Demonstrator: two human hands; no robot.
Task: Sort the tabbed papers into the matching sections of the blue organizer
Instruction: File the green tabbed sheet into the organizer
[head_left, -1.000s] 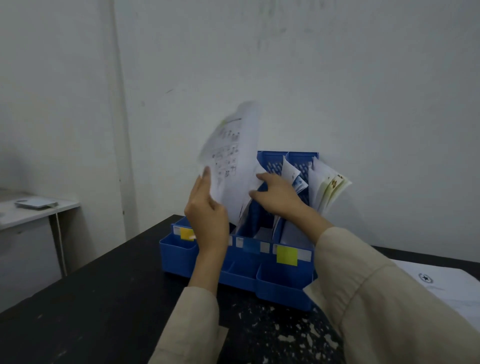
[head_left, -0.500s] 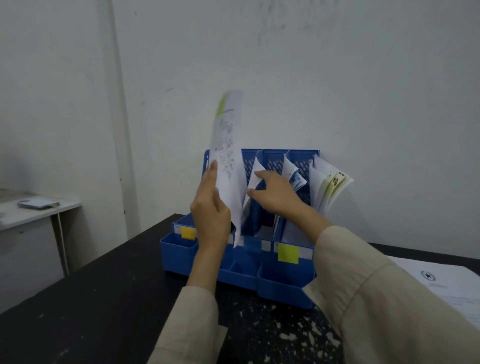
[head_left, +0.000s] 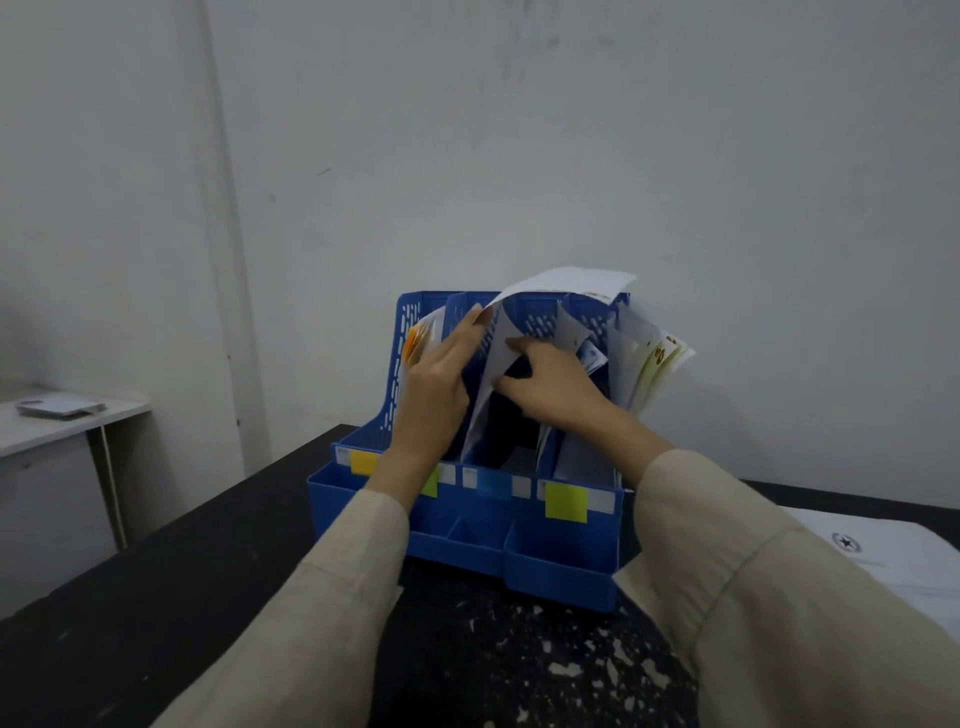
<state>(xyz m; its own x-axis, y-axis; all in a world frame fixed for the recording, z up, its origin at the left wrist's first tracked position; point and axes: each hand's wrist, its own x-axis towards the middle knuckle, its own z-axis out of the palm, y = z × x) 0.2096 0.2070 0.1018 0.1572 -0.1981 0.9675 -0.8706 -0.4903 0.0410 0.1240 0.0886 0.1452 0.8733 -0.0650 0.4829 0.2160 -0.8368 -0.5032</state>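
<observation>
The blue organizer (head_left: 561, 566) stands on the black table against the wall, with coloured labels along its front: yellow, green, blue and a larger yellow one (head_left: 565, 501). A white sheet (head_left: 563, 283) stands in a middle section and its top bends over to the right. My left hand (head_left: 434, 384) touches that sheet's left edge with straight fingers. My right hand (head_left: 550, 384) curls round the sheet from the right, fingers inside the section. Papers with orange tabs (head_left: 415, 340) sit in the left section, and a fanned bundle (head_left: 654, 369) in the right one.
A printed white sheet (head_left: 893, 561) lies on the table at the right. A low white side table (head_left: 67, 421) with a small stack on it stands at the left. The table surface in front of the organizer is black with white flecks.
The sheet that my left hand held upright above the organizer has gone down into a middle section and its top has flopped over to the right. Both hands stayed at the organizer.
</observation>
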